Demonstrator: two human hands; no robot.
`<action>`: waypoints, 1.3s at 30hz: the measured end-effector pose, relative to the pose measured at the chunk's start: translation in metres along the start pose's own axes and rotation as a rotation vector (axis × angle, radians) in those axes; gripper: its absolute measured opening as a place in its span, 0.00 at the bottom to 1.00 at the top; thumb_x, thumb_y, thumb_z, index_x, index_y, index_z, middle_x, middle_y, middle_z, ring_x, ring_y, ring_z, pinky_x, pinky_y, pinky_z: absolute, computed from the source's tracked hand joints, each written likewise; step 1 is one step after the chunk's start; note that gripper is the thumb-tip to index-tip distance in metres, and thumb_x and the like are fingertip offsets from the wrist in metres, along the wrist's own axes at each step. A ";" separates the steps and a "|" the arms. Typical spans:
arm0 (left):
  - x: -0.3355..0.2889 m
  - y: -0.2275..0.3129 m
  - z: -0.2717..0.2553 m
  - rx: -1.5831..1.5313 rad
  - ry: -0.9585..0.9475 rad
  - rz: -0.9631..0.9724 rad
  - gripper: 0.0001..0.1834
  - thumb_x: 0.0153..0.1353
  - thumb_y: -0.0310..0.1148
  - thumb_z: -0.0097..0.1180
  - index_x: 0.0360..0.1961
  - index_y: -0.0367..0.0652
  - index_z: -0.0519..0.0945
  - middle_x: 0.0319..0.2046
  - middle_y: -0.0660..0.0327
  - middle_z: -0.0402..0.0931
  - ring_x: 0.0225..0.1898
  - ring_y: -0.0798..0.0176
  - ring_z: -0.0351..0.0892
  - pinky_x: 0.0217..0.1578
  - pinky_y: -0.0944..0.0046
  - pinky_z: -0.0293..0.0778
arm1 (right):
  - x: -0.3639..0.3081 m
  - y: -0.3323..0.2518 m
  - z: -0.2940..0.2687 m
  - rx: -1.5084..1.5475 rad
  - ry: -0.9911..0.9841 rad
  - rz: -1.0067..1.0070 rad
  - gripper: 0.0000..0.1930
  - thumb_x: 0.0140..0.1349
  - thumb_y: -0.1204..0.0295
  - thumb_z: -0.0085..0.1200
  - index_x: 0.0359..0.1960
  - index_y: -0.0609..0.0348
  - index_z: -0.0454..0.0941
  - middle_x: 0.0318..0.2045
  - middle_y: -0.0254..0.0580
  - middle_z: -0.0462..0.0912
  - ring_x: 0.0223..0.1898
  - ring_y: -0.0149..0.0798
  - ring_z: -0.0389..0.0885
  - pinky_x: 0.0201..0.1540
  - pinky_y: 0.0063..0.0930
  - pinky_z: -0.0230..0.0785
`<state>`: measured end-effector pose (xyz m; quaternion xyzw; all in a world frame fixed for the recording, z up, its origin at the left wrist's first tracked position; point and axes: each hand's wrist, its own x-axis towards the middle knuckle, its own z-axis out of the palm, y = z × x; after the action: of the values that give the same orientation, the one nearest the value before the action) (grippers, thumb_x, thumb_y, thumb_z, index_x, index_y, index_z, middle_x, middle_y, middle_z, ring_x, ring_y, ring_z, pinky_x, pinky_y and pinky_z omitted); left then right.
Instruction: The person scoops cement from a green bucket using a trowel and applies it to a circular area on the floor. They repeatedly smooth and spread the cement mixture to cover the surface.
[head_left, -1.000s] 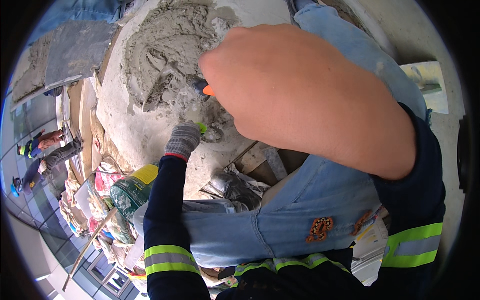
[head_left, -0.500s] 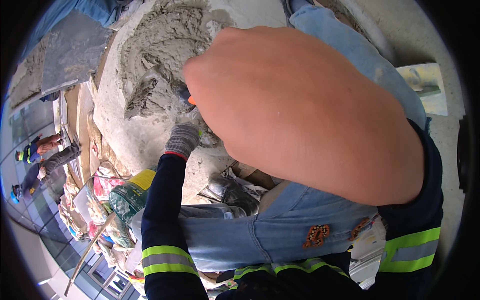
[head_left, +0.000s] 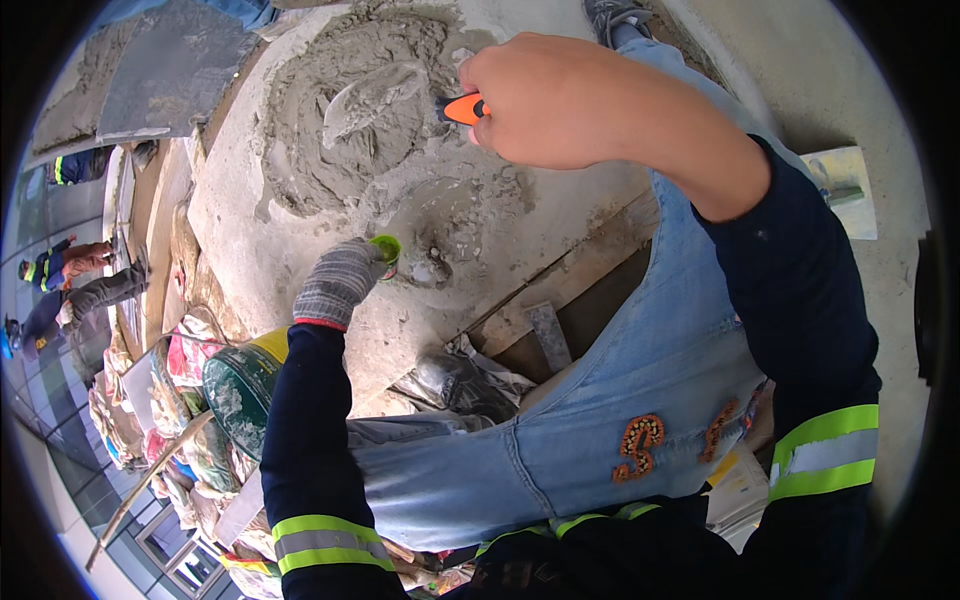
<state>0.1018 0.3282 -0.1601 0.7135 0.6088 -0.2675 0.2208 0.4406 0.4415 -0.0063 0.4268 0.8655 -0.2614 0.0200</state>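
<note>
My bare right hand (head_left: 535, 100) is closed around the orange and black handle of a trowel (head_left: 463, 108). A mortar-smeared, blade-like shape runs left from that handle into the heap of wet grey mortar (head_left: 310, 140). My left hand (head_left: 338, 282), in a grey knit glove with a red cuff, is closed on a small bright green cup (head_left: 387, 252). The cup's open rim faces up, low over the pale slab (head_left: 400, 330) on the near side of the heap. Between the two hands lies a thinner, scraped patch of mortar (head_left: 450, 220).
Left of my left forearm sits a green and yellow bucket (head_left: 240, 395) among crumpled bags (head_left: 195, 440). A dark flat board (head_left: 170, 70) lies far left. Co-workers in reflective clothing (head_left: 85, 262) are at the left. A pale float (head_left: 840, 190) rests on the right-hand ledge.
My right forearm has drawn back from close to the camera, uncovering the trowel handle, slab and mortar. My left hand has shifted slightly left, and the green cup now shows plainly.
</note>
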 end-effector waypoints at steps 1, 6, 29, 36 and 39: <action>-0.010 -0.009 -0.006 -0.036 0.052 0.007 0.18 0.59 0.45 0.59 0.44 0.44 0.84 0.39 0.48 0.82 0.43 0.45 0.81 0.47 0.50 0.75 | 0.007 -0.001 0.005 0.002 -0.057 0.051 0.14 0.61 0.69 0.53 0.44 0.65 0.80 0.17 0.48 0.80 0.20 0.47 0.81 0.29 0.41 0.71; -0.125 -0.076 -0.043 -0.439 0.315 -0.165 0.16 0.60 0.37 0.62 0.46 0.40 0.83 0.39 0.50 0.82 0.41 0.51 0.82 0.46 0.57 0.75 | 0.041 0.007 0.045 0.072 -0.157 0.219 0.17 0.61 0.66 0.52 0.48 0.66 0.78 0.19 0.46 0.78 0.16 0.39 0.76 0.21 0.37 0.68; -0.302 -0.178 0.195 -1.004 0.803 -1.190 0.20 0.65 0.44 0.59 0.52 0.43 0.83 0.39 0.56 0.85 0.33 0.65 0.83 0.36 0.63 0.78 | 0.087 -0.068 0.282 -0.127 -0.278 0.174 0.25 0.62 0.70 0.48 0.61 0.65 0.63 0.40 0.63 0.82 0.45 0.61 0.81 0.47 0.52 0.73; -0.302 -0.194 0.214 -1.161 0.842 -1.188 0.21 0.65 0.44 0.59 0.53 0.44 0.82 0.35 0.57 0.85 0.24 0.67 0.81 0.27 0.66 0.75 | 0.078 -0.053 0.282 -0.278 -0.388 0.015 0.29 0.60 0.70 0.49 0.64 0.63 0.62 0.38 0.64 0.83 0.42 0.63 0.81 0.46 0.52 0.73; -0.303 -0.198 0.223 -1.231 0.841 -1.190 0.21 0.64 0.45 0.60 0.54 0.46 0.82 0.35 0.58 0.85 0.24 0.68 0.80 0.28 0.66 0.75 | 0.070 -0.048 0.263 -0.215 -0.348 -0.045 0.30 0.60 0.70 0.49 0.65 0.63 0.61 0.37 0.63 0.83 0.42 0.61 0.82 0.45 0.52 0.73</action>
<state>-0.1537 -0.0103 -0.1296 0.0830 0.9355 0.3099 0.1482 0.3113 0.3451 -0.2300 0.3513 0.8813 -0.2375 0.2087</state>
